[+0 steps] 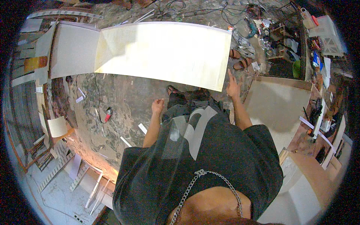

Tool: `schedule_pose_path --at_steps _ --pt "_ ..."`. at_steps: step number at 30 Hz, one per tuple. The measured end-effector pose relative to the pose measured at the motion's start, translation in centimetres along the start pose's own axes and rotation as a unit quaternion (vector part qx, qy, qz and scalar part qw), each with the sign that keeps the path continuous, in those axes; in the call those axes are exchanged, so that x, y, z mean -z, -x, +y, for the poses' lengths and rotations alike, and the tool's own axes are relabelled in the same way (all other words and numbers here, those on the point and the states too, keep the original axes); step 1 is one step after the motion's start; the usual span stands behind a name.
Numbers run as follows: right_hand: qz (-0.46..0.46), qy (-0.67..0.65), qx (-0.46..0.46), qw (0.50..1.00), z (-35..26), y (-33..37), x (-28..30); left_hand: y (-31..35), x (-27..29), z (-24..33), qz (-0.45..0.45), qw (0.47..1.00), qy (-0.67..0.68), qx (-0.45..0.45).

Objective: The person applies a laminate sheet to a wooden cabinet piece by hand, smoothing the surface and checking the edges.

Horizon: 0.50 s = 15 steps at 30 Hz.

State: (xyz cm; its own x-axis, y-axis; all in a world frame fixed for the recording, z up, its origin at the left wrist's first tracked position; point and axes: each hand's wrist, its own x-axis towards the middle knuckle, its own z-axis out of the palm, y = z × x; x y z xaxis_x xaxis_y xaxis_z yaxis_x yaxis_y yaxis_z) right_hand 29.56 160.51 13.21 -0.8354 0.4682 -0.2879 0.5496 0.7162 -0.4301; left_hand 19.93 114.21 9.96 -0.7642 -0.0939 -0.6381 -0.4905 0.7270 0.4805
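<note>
A long white panel [165, 52] stretches across in front of me, with a greyer white section [75, 50] adjoining its left end. My right hand [233, 87] is beside the panel's right edge, its fingers stretched out and apart. Whether they touch that edge I cannot tell. My left hand [158, 105] hangs below the panel's lower edge, over the floor. Its fingers are curled together, and nothing shows in them.
A pale board [277, 105] leans to my right. Brown sandals [242, 63] lie just past the panel's right end, near crumpled plastic and scraps. Cables [225, 13] run over the stained floor at the back. A red-and-grey tool [108, 114] lies on the left.
</note>
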Motion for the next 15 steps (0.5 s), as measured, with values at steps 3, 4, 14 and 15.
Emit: schedule_pose_path --at_steps 3,4,14,15 --pt "-0.031 -0.023 0.041 0.998 -3.0 -1.5 3.2 -0.4 -0.4 -1.4 0.001 1.000 0.009 -0.004" --pt "-0.027 -0.022 0.042 0.999 -2.6 -2.0 2.9 -0.8 -0.6 -1.9 0.002 1.000 0.011 -0.007" --pt "-0.083 0.120 0.087 0.985 -1.2 -2.8 1.6 0.5 -2.0 -4.1 0.005 0.996 0.085 -0.030" --pt "-0.109 0.125 0.058 0.984 -1.2 -2.9 1.7 0.5 -2.0 -4.1 0.001 0.998 0.063 -0.029"
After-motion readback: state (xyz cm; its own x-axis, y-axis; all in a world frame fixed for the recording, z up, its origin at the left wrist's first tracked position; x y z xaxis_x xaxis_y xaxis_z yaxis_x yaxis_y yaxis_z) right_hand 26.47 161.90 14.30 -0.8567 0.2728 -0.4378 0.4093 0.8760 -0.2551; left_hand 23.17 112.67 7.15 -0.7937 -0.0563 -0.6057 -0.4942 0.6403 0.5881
